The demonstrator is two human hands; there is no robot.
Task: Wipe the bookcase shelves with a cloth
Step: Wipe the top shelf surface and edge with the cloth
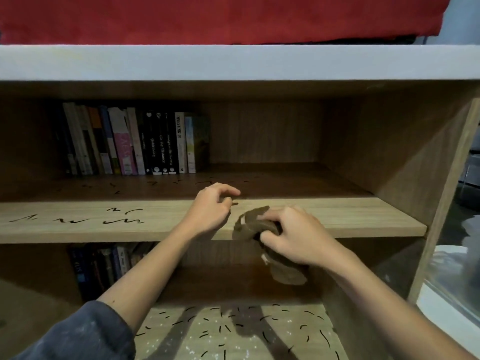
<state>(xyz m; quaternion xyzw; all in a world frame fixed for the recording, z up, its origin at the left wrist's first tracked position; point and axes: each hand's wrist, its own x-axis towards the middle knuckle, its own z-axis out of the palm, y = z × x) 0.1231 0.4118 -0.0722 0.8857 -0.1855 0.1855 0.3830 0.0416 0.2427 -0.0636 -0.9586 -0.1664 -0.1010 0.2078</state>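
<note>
A wooden bookcase fills the view. Its middle shelf point(337, 216) carries black scribble marks point(117, 216) on its left half. My right hand point(293, 235) grips a bunched brown cloth point(252, 224) at the shelf's front edge, right of centre; part of the cloth hangs below the hand. My left hand point(211, 207) rests over the shelf just left of the cloth, fingers loosely curled with nothing in them. The lower shelf point(233, 331) shows several short black marks and white specks.
A row of upright books point(130, 144) stands at the back left of the middle shelf, and more books point(104, 266) sit at the left of the shelf below. A red fabric point(220, 16) lies on top of the bookcase. The bookcase's right side panel point(405, 162) is close.
</note>
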